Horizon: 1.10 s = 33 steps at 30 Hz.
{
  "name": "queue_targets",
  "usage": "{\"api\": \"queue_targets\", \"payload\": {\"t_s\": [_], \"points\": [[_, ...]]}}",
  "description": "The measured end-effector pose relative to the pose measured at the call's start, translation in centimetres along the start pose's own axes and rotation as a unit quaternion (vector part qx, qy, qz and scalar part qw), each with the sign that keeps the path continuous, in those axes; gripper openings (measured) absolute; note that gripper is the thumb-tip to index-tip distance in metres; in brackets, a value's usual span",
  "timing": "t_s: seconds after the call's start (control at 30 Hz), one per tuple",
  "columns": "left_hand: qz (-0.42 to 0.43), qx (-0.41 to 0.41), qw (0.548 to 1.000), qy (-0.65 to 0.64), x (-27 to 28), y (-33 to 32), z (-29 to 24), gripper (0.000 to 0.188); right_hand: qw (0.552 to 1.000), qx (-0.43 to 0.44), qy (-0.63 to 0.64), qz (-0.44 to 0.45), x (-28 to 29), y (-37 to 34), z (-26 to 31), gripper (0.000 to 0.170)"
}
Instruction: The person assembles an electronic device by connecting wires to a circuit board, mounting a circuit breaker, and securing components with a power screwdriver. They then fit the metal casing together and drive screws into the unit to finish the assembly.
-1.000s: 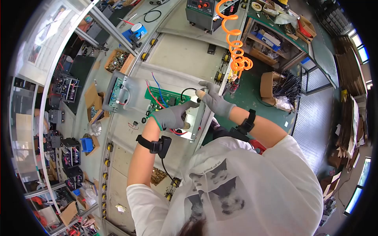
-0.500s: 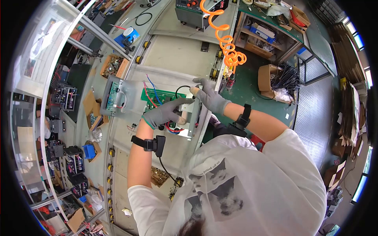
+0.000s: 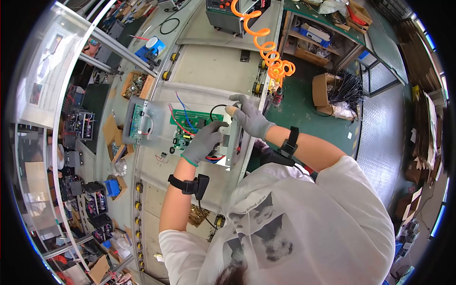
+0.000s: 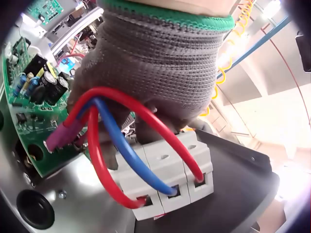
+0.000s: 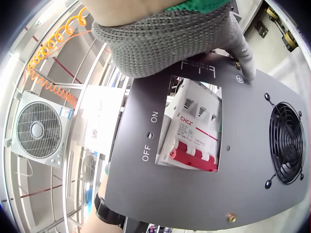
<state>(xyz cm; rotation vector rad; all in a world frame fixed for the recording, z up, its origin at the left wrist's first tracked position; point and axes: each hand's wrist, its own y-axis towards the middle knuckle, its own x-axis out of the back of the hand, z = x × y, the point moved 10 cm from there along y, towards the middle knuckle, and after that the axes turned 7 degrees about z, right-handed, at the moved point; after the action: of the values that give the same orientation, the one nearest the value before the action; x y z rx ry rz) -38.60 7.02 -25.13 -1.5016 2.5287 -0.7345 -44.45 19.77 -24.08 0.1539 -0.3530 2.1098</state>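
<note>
Through the window of a dark panel (image 5: 194, 194), a white breaker (image 5: 187, 124) with red levers shows, slightly tilted. Behind the panel, my gloved left hand (image 3: 204, 142) curls its fingers at the breaker (image 4: 163, 174); their tips are partly hidden in the left wrist view. Two red wires (image 4: 99, 165) and a blue wire (image 4: 121, 145) enter the breaker. My right hand (image 3: 251, 118) grips the panel's edge, with a finger on its outer face near the ground mark in the right wrist view. A green circuit board (image 3: 183, 140) lies beside my left hand.
A metal case piece with a small board (image 3: 137, 121) stands at the left. Farther back are a machine (image 3: 225, 21) and a coiled orange hose (image 3: 268, 47). Boxes of small parts (image 3: 137, 85) line the left bench; a fan grille (image 5: 287, 141) sits on the panel.
My left wrist has turned and come nearer my body, with the fingers still by the breaker. My right hand keeps its grip on the panel. The head view has shifted slightly.
</note>
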Motion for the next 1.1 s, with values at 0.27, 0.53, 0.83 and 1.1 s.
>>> {"api": "queue_targets", "payload": {"t_s": [0.27,0.53,0.83,1.1], "points": [[-0.143,0.088,0.928,0.332,-0.5,-0.2,-0.1,0.042,1.0,-0.008,0.007,-0.004,0.1,-0.2,0.0,0.065],[-0.028,-0.027,0.986,0.161,-0.1,-0.8,-2.5,0.041,1.0,-0.027,0.001,0.015,-0.3,-0.2,-0.4,0.059],[-0.137,-0.007,0.966,0.221,1.7,-1.1,-2.0,0.035,1.0,-0.002,-0.014,0.012,0.1,-0.1,0.0,0.063],[-0.163,-0.098,0.921,-0.341,4.3,-4.0,1.5,0.044,0.999,-0.027,-0.013,0.018,-0.2,0.0,-0.5,0.062]]}}
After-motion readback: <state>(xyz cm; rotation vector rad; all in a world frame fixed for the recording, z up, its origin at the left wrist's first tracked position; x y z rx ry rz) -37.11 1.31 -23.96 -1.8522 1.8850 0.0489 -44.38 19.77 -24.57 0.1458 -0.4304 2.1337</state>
